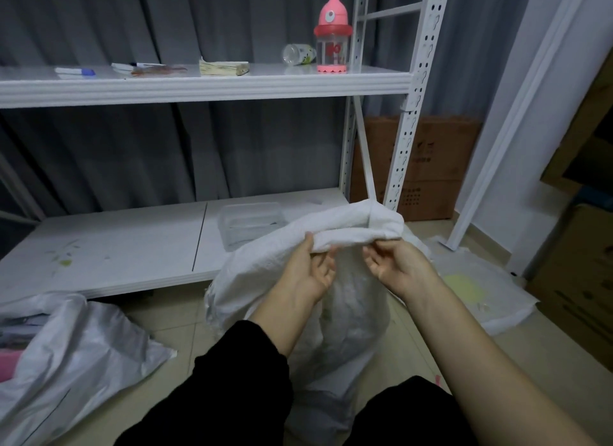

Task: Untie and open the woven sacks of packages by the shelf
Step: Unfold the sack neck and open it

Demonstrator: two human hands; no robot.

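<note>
Two hands work the rolled mouth of the woven sack (298, 299), which stands on the floor just in front of the lower shelf board (109, 246), near that board's right front corner. The left hand (310, 273) holds the roll from below, thumb over the top and fingers curled under; the right hand (394, 263) sits just beneath the roll with fingers loosely bent, and whether it has hold of the fabric cannot be told. No tie is visible. Judgement: to open it well, both hands should take the rim apart and unroll it evenly, keeping the sack upright. A second sack (66, 356) lies open by the board's left front edge.
</note>
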